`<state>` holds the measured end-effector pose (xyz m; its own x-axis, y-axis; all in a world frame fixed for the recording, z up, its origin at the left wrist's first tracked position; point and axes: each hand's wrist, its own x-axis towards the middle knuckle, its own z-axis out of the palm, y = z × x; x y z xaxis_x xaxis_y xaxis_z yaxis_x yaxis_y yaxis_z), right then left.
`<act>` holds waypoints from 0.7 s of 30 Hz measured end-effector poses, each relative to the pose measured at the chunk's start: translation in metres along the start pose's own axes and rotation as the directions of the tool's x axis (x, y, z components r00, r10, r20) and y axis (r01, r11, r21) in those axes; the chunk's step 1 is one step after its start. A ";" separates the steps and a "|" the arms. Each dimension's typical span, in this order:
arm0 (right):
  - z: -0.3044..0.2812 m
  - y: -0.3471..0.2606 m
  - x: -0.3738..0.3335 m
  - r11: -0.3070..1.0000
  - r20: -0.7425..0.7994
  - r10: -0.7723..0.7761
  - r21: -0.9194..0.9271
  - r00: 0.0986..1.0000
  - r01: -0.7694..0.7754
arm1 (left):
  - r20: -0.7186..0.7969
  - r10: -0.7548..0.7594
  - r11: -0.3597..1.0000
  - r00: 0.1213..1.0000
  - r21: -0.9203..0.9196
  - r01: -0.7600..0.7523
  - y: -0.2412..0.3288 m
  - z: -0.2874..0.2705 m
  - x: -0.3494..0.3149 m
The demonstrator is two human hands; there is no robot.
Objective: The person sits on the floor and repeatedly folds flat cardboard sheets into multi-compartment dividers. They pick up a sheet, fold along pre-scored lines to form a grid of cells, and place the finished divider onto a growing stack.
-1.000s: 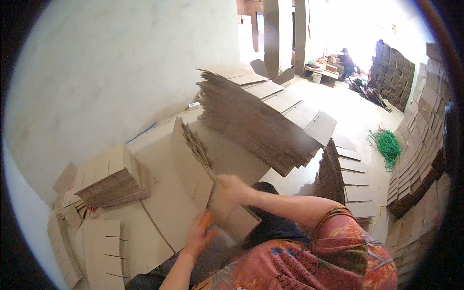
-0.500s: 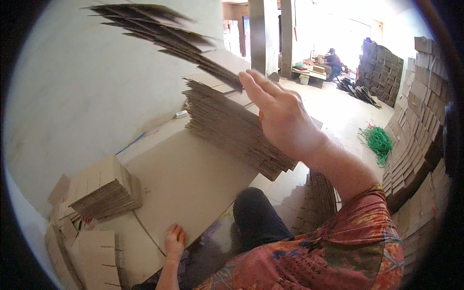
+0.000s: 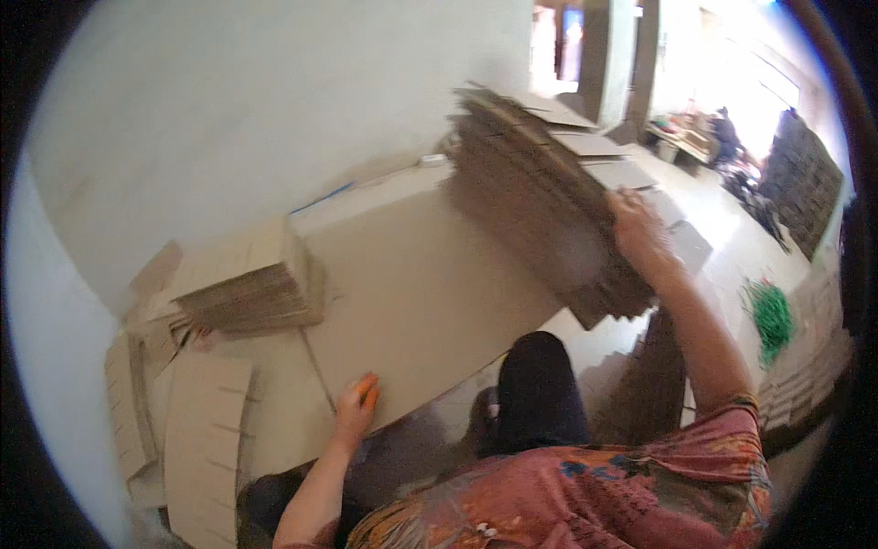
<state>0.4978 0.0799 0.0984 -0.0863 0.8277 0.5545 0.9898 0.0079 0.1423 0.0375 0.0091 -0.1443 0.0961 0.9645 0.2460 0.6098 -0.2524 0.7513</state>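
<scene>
A tall stack of brown cardboard dividers (image 3: pixel 540 192), with uneven, stepped edges, stands at the far right of the work surface. My right hand (image 3: pixel 640 233) is at the near right side of its top layer, fingers curled over the cardboard edge. Lower down, my left hand (image 3: pixel 357 403) rests at the near edge of a large flat cardboard sheet (image 3: pixel 430 274). Its fingers are bent together and something orange shows at them. Whatever they may hold is hidden.
A smaller block of cardboard pieces (image 3: pixel 247 274) sits at the left, with slotted strips (image 3: pixel 206 439) nearer me. A green string tangle (image 3: pixel 768 320) lies on the floor at right, beside stacked cardboard (image 3: pixel 805 366). Another person (image 3: pixel 727 137) sits in the background.
My right hand has come down with a fanned batch of cardboard dividers, which now lies on the tall stack. The view has swung left. My left hand stays near the sheet's edge.
</scene>
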 end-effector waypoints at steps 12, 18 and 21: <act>0.063 -0.123 -0.107 0.679 -0.037 -0.335 0.683 0.941 0.268 | -0.359 0.308 0.625 0.881 0.775 0.097 -0.005 -0.170 0.161; 0.098 -0.183 -0.160 0.343 -0.063 -0.509 0.899 0.858 0.270 | -0.274 0.094 0.668 0.957 0.731 0.144 -0.011 -0.201 0.195; 0.097 -0.199 -0.163 0.246 -0.009 -0.537 0.955 0.843 0.167 | -0.292 0.071 0.819 0.954 0.563 0.112 -0.018 -0.218 0.194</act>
<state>0.3257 -0.0025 -0.1003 -0.6057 0.6886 0.3987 0.3369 0.6759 -0.6555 -0.1264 0.1836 0.0238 -0.0949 0.8794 0.4665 0.9530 -0.0551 0.2978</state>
